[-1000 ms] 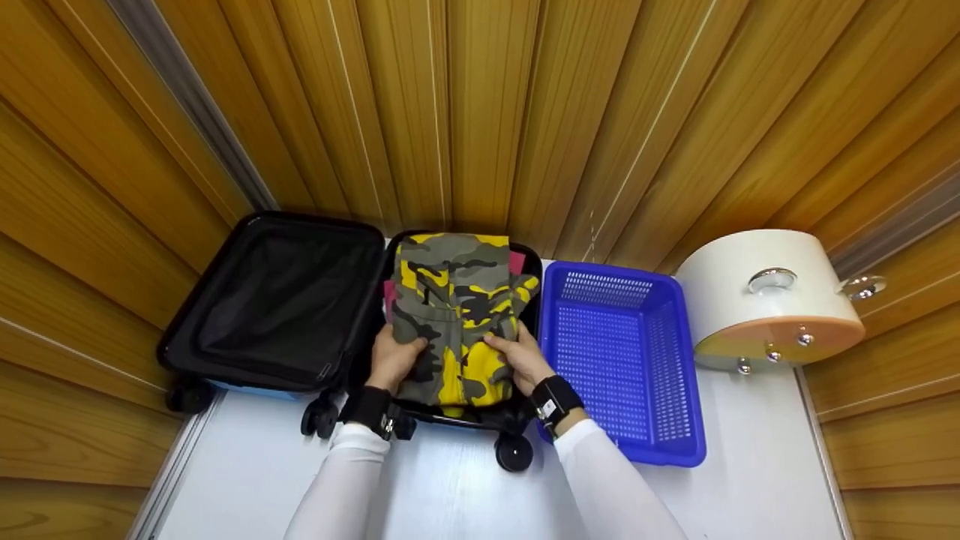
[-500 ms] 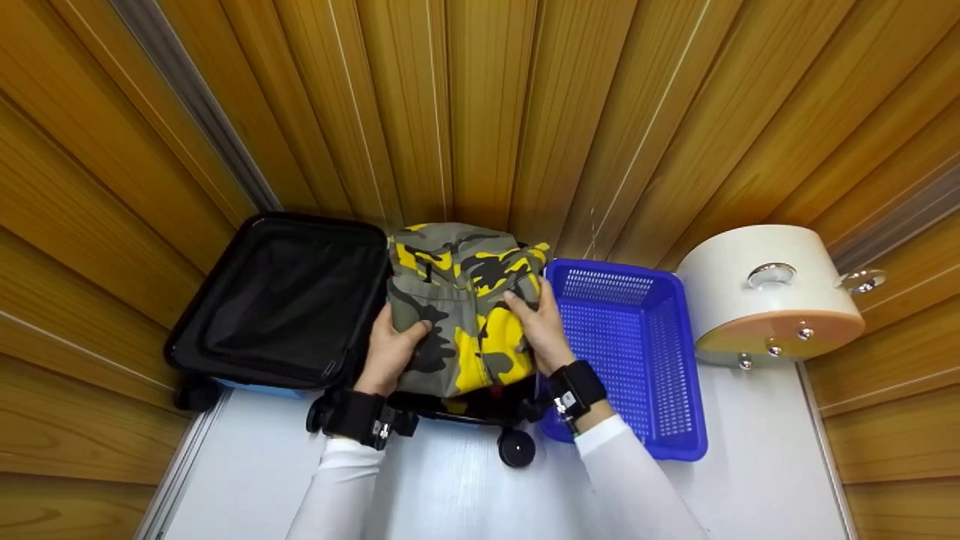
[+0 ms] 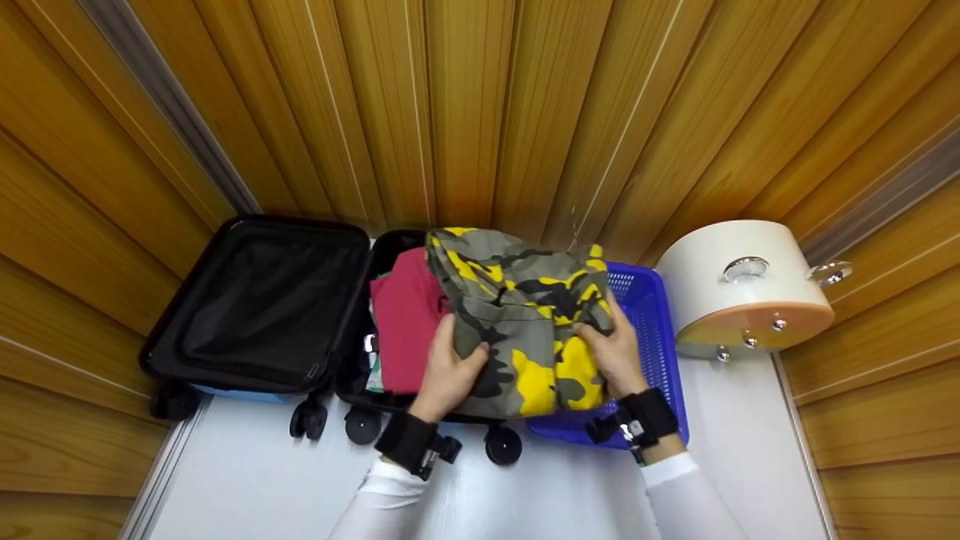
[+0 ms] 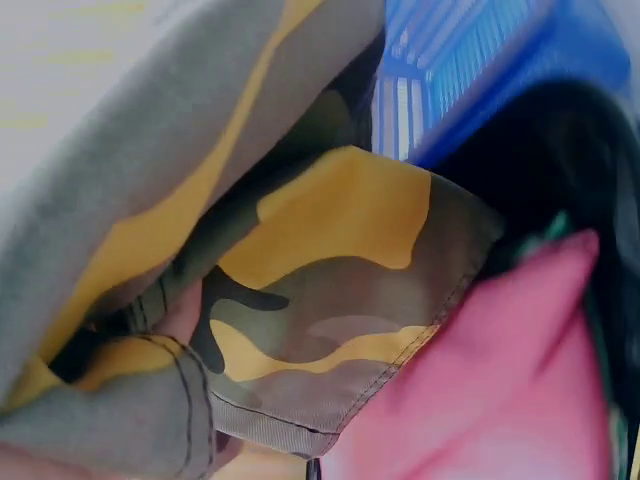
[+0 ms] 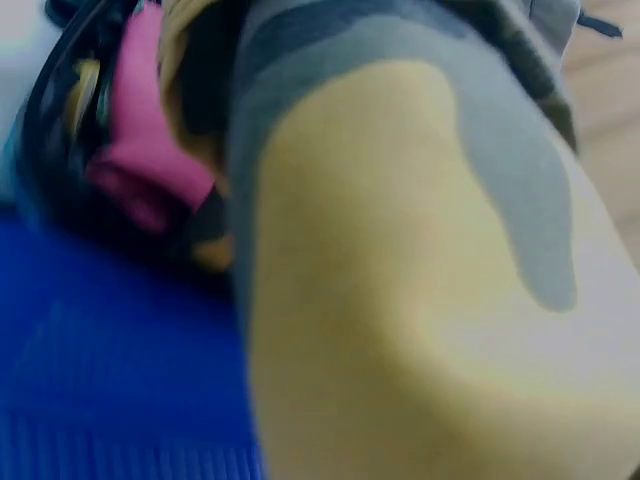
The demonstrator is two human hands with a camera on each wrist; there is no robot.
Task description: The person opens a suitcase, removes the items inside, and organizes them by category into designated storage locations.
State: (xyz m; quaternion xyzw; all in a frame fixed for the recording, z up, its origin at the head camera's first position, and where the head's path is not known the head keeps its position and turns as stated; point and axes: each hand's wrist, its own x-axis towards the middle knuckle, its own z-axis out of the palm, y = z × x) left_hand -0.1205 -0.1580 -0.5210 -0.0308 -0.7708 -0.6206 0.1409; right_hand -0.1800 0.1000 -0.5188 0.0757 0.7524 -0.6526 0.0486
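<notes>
A folded camouflage garment (image 3: 517, 330) in grey, black and yellow is held up between both hands, across the right part of the open suitcase (image 3: 352, 386) and the left part of the blue basket (image 3: 664, 337). My left hand (image 3: 448, 375) grips its left side, thumb on top and the other fingers hidden beneath. On the right side my right hand (image 3: 615, 352) holds it the same way. A folded pink cloth (image 3: 405, 322) lies uncovered in the suitcase. Loose cloth (image 4: 330, 290) of the garment hangs over the pink cloth in the left wrist view.
The suitcase's black-lined other half (image 3: 270, 300) lies to the left. A white rounded box (image 3: 742, 262) with silver handles and ball feet stands right of the basket. Behind everything rises a wood-panelled wall (image 3: 465, 112). Suitcase wheels (image 3: 503, 445) stick out at the front.
Both hands have lifted the camouflage garment out of the suitcase and carried it right, partly over the basket. The pink cloth beneath has come into view.
</notes>
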